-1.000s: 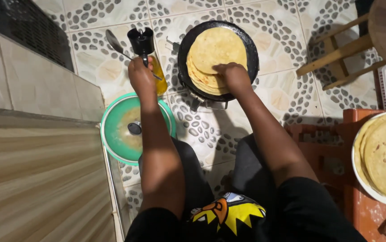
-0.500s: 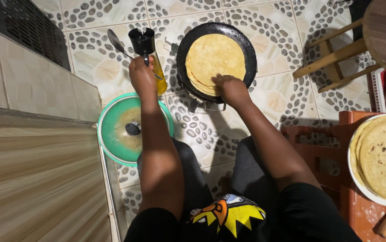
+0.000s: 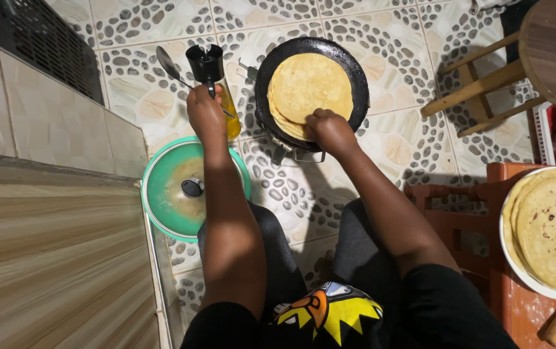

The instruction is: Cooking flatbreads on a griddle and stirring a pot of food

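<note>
Head camera looks straight down on me sitting over the tiled floor, with a round black pan in front of my knees. A stack of pale flatbreads lies in that pan, a little toward its left side. My right hand rests on the near edge of the stack, fingers curled down onto the bread, pressing or nudging it; I can't tell whether any layer is pinched between them. My left hand is closed around the handle of a spoon, whose bowl points away to the left, just beside a bottle of yellow oil with a black top. Under my left forearm stands a green bowl covered by a glass lid with a dark knob. Off to my right, on a reddish wooden desk, a white plate carries browned, finished flatbreads. As I judge it, I am at the cooking step, turning or shifting the bread on the hot pan with oil close by. The next move, I think, calls for quick fingertips at the bread's rim only, keeping clear of the pan's metal, and a steady spoon so nothing drips.
</note>
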